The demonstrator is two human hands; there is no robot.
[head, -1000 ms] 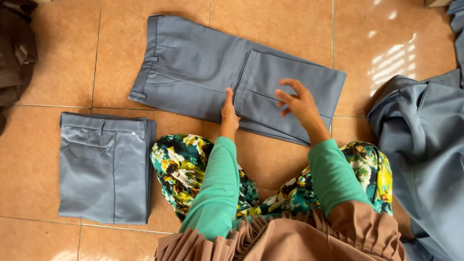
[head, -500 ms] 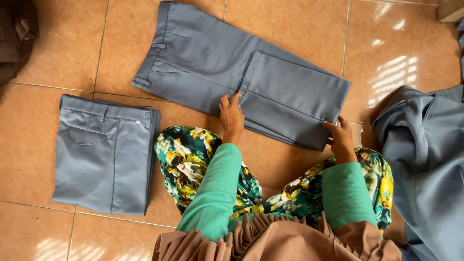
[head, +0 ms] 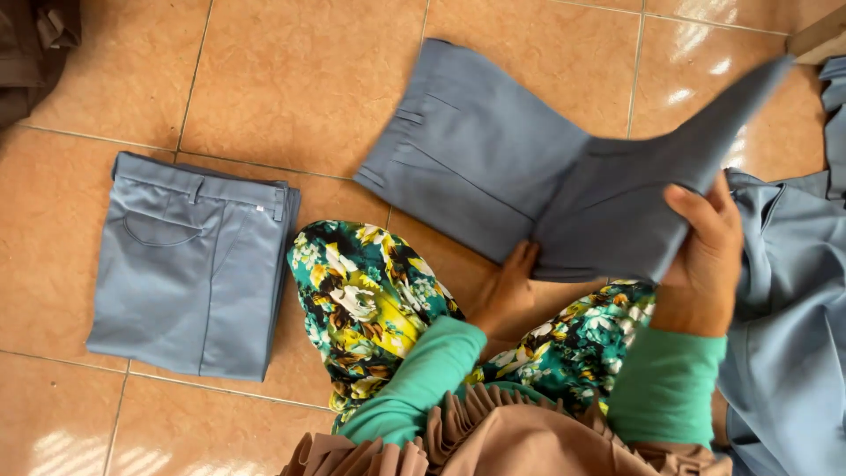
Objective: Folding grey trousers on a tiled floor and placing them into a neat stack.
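Two hands work on one pair of grey-blue trousers (head: pixel 493 159) spread on the tiled floor (head: pixel 300 79). The right hand (head: pixel 705 256) has lifted the leg end of the trousers off the floor; its fingers (head: pixel 696 207) are closed around the raised cloth, thumb on the near side, and the fabric rises in a fold toward the upper right. The left hand (head: pixel 509 286) lies flat at the near edge of the trousers, at the fold, its fingers (head: pixel 522 256) together and pressing the cloth against the floor. The waistband end still lies flat on the tiles, toward the upper left.

Well apart to the left, a folded pair of grey-blue trousers (head: pixel 189 264) lies on the floor, pocket side up. A heap of similar grey-blue cloth (head: pixel 793 308) sits just beside the right hand, at the right edge. Dark cloth (head: pixel 35 44) shows in the upper left corner. The floor is glossy orange-brown tile with patches of sunlight.
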